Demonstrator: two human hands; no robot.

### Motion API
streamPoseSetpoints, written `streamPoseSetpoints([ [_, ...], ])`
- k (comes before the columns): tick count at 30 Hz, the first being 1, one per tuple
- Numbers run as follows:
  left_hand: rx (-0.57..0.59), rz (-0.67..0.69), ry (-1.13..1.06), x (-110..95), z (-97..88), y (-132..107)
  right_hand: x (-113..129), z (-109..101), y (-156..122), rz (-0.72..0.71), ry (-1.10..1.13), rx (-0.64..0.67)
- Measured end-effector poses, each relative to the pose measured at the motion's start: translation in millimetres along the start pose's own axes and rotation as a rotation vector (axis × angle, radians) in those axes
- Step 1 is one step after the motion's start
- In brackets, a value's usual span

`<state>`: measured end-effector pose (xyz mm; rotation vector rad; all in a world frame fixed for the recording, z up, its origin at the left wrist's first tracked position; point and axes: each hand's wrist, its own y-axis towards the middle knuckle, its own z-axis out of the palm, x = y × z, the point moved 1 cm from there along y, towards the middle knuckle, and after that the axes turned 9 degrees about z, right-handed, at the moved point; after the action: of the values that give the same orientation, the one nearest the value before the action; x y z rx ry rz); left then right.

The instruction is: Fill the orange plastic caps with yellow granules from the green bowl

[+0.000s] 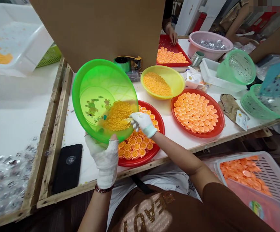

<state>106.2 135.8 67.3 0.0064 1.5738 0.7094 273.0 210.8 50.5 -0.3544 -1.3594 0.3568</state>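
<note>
The left hand, in a white glove, grips the lower rim of a green bowl, its thumb over the edge and its other fingers mostly hidden beneath. The bowl is tilted, its mouth turned toward the wearer, and yellow pellets have gathered in its lower right part. Inside the rim, the gloved right hand pinches a small pale spoon between thumb and fingers; the spoon's long axis runs roughly sideways, its scoop pointing left into the pellets and its handle toward the right hand. Partly under the bowl, a round red plate on the white counter carries orange cups filled with yellow pellets. Beyond it, a yellow bowl holds more pellets, and a second red plate is heaped with orange cups. Farther back, a co-worker's hand reaches over a red rectangular tray of orange pieces.
</note>
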Motion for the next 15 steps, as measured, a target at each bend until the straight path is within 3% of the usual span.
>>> streamPoseSetpoints([
  [4, -0.025, -0.006, 0.013, 0, -10.4, 2, 10, -19, 7, 0.030, 0.185, 0.005],
  [7, -0.063, 0.004, -0.011, 0, -18.6, 6, 19, -40, 14, -0.060, 0.161, -0.101],
  [11, -0.141, 0.025, -0.010, 6, -26.1, 9, 17, -60, 28, -0.217, -0.117, -0.305],
  [15, -0.119, 0.043, 0.000, 10, -26.8, 10, 5, -68, 37, -0.548, -0.548, -0.298],
])
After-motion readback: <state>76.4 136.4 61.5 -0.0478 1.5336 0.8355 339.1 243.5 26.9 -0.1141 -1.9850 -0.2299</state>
